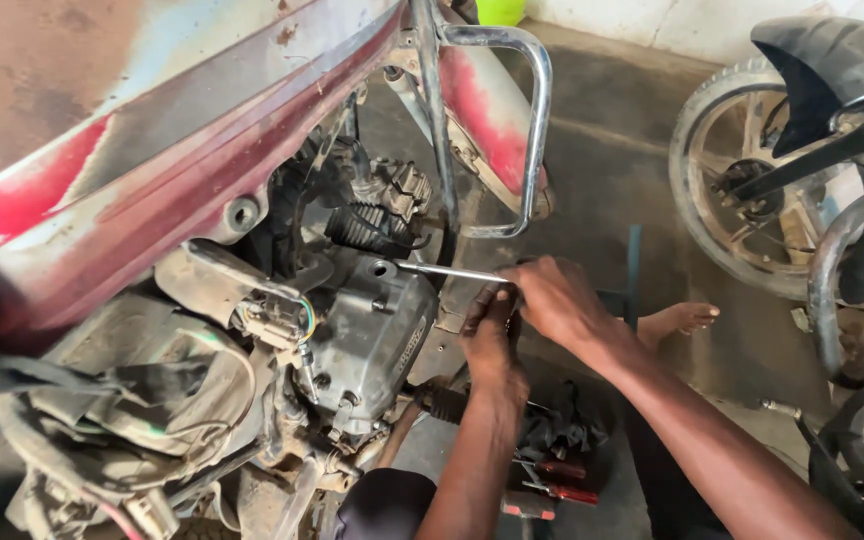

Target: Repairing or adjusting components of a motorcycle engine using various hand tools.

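Note:
A red motorcycle (182, 150) stands close in front of me with its grey engine case (372, 335) exposed. A long thin metal wrench (447, 272) reaches from a bolt on top of the case out to the right. My right hand (557, 300) is closed around the wrench's handle end. Just below and left of it, my left hand (492, 335) also grips the same handle, thumb up against the right hand. Both forearms come up from the bottom of the view.
A chrome crash bar (537, 110) curves above the hands. A second motorcycle's wheel (742, 160) stands at the right. Red-handled screwdrivers (562, 485) and dark rags lie on the concrete floor below my arms. My bare foot (682, 320) rests behind the hands.

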